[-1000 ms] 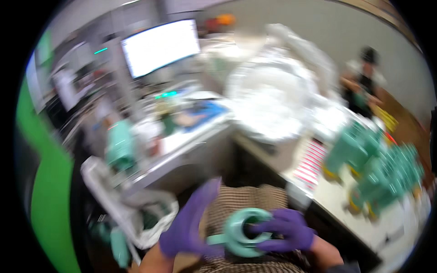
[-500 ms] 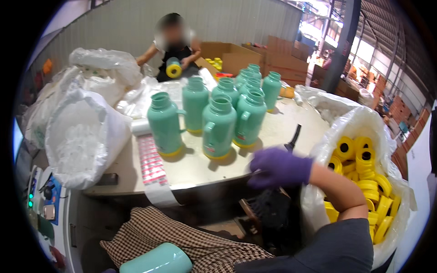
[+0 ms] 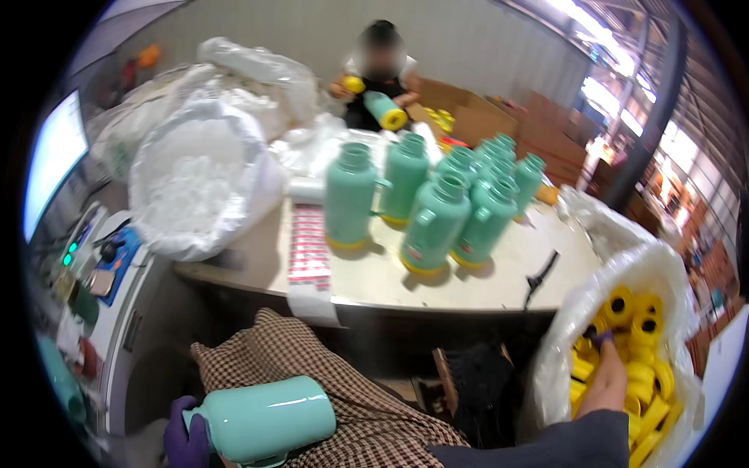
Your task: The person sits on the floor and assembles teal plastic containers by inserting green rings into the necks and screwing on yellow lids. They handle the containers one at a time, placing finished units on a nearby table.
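A glossy green thermos flask body (image 3: pixel 273 413) lies on its side across my lap, on a brown checked cloth (image 3: pixel 312 351). My left hand (image 3: pixel 186 437), in a purple glove, is closed round its narrow neck end. Far to the right, my right hand (image 3: pixel 601 338) reaches down into a white plastic bag (image 3: pixel 558 366) among yellow plastic rings (image 3: pixel 638 382). Only a little purple glove shows there, and its fingers are hidden. Several green flasks with yellow bases (image 3: pixel 437 222) stand upright on the pale table (image 3: pixel 499 288).
A strip of red-and-white labels (image 3: pixel 310 249) hangs over the table's front edge. At the left stands a white sack of clear plastic pieces (image 3: pixel 195 195). A black strap (image 3: pixel 540 279) lies near the right edge. Across the table a co-worker (image 3: pixel 382 78) holds a green flask with a yellow end.
My right hand has moved from above the table's front edge down into the bag of rings. The view has turned, and my left hand and more of the flask have come into sight.
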`<state>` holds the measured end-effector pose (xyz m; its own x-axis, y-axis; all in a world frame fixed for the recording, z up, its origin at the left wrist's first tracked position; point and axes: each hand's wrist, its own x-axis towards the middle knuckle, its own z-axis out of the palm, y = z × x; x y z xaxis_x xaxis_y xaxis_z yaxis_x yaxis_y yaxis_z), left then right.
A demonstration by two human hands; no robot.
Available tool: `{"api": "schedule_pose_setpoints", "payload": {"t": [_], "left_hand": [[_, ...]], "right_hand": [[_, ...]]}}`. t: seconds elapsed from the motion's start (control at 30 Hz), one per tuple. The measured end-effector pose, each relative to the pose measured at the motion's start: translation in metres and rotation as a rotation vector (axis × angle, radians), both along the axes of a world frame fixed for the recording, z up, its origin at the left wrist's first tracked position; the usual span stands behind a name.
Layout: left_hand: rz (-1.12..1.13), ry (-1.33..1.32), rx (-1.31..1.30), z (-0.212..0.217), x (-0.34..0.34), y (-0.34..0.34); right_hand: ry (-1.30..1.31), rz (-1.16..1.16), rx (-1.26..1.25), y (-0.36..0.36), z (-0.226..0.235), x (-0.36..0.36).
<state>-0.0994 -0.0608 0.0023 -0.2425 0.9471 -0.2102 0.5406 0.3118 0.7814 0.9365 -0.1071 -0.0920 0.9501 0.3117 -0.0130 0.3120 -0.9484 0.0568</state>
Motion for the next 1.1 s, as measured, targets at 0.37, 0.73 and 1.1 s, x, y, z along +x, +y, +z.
{"api": "schedule_pose_setpoints", "payload": {"t": [0.37, 0.73, 1.1], "left_hand": [[0.318, 0.026, 0.572, -0.044, -0.008, -0.040], [0.651, -0.753, 0.939, -0.174, -0.036, -0.061], [0.721, -0.807, 0.811, -0.159, -0.031, -0.127]], "right_hand": [[-0.358, 0.361, -0.389, 0.142, 0.206, -0.204], [1.557, 1.357, 0.421, 0.216, 0.051, -0.672], [0.687, 2.111, 0.812, 0.198, -0.060, -0.718]]}}
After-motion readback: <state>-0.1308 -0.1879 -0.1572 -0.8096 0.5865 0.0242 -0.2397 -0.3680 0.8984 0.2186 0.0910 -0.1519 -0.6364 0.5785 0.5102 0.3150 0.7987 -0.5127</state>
